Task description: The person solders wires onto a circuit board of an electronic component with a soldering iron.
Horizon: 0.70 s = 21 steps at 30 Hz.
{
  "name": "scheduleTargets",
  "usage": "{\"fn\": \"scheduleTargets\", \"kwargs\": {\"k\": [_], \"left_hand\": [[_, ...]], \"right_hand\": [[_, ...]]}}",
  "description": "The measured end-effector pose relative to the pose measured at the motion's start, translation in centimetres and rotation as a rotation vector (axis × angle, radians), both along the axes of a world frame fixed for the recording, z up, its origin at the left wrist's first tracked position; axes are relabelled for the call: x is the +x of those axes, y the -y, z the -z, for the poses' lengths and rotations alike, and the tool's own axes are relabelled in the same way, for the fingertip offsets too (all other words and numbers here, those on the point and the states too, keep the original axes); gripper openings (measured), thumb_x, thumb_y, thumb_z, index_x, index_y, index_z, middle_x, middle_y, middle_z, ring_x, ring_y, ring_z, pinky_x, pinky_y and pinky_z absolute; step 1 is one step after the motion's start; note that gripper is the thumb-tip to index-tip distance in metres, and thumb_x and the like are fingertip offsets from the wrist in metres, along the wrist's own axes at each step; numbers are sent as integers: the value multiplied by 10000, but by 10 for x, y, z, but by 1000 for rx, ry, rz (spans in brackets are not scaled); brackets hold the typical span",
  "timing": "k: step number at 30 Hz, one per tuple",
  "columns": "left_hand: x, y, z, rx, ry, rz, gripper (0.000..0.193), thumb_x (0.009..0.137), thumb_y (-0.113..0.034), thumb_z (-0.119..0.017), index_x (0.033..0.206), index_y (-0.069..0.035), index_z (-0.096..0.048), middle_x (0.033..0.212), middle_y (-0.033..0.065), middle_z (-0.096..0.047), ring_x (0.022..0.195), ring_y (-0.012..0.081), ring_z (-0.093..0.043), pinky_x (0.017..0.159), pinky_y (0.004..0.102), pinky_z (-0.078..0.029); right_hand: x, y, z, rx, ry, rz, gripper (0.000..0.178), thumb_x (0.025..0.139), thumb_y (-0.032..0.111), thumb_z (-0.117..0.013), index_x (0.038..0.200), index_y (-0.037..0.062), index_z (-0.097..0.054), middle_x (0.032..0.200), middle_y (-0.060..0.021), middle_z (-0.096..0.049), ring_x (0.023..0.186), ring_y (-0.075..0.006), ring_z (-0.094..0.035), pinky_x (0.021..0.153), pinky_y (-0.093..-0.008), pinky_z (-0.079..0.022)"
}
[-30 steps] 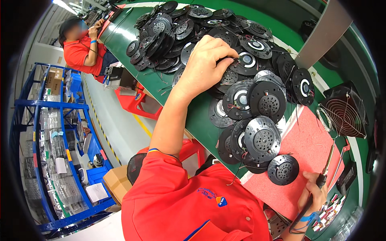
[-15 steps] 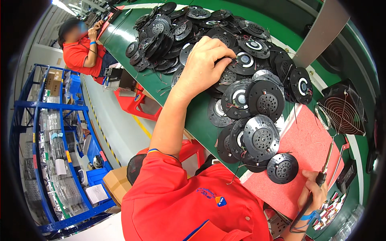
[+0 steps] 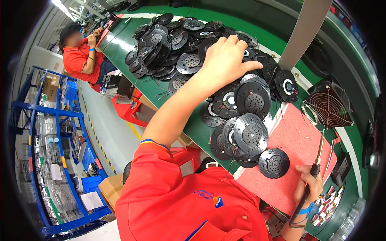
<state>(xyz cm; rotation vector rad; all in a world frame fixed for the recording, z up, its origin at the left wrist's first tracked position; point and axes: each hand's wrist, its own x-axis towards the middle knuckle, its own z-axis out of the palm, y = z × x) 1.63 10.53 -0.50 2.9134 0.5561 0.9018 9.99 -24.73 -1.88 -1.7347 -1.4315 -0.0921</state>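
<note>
Over the heap of round black perforated discs [image 3: 157, 38], which have thin wires and look like speaker units, my left hand [image 3: 227, 58] reaches out. Its thumb is spread away from the fingers, and the fingertips bend down out of sight behind the hand. I see nothing held in it. My right hand [image 3: 301, 185] grips a soldering iron [image 3: 315, 170] by its dark handle, the metal shaft pointing away from me. Left of that hand, a single disc [image 3: 274, 163] lies on the pink mat's edge, beside several stacked discs [image 3: 251, 134].
The pink mat [image 3: 297, 134] covers part of the green table. A fan with a round grille [image 3: 329, 108] stands at its far right. Small red and white parts [image 3: 327, 205] lie at the right. A grey upright panel [image 3: 303, 34] rises behind. A co-worker [image 3: 82, 56] sits far left.
My left hand has moved right across the discs, and its thumb has parted from the fingers, which were pinched together before. The right hand still holds the soldering iron. The view has shifted slightly.
</note>
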Motion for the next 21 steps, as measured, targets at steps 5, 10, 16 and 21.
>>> {"fn": "scheduleTargets", "kwargs": {"k": [5, 10, 16, 21], "left_hand": [[3, 4, 4, 6, -157, -199, 475, 698, -428, -730, 950, -32, -656, 918, 127, -604, 840, 315, -624, 748, 404, -510], [-4, 2, 11, 91, -121, -91, 252, 750, -230, -674, 925, -50, -656, 898, 109, -611, 804, 303, -632, 721, 396, -521], [-35, 5, 4, 19, 389, 23, 75, 745, -75, -652, 818, -57, -642, 854, 64, -625, 699, 238, -639, 612, 338, -520], [-63, 54, 2, -593, 611, 270, 246, 693, 82, -616, 909, -15, -681, 1044, 107, -636, 917, 174, -628, 756, 266, -505]], "right_hand": [[1, -4, -1, 50, 15, 14, 253, 704, -143, -522, 854, 57, -476, 753, -153, -655, 630, -277, -626, 587, -344, -486], [1, -2, -2, 50, -16, -28, 197, 755, -111, -537, 854, 49, -481, 779, -162, -654, 672, -278, -629, 615, -346, -497], [-3, 1, -6, 53, -16, -62, 176, 783, -99, -561, 860, 37, -480, 801, -172, -653, 710, -283, -636, 645, -352, -504], [-5, 6, -3, 62, 16, -22, 193, 773, -106, -571, 870, 36, -484, 831, -175, -658, 712, -271, -635, 665, -345, -505]]}}
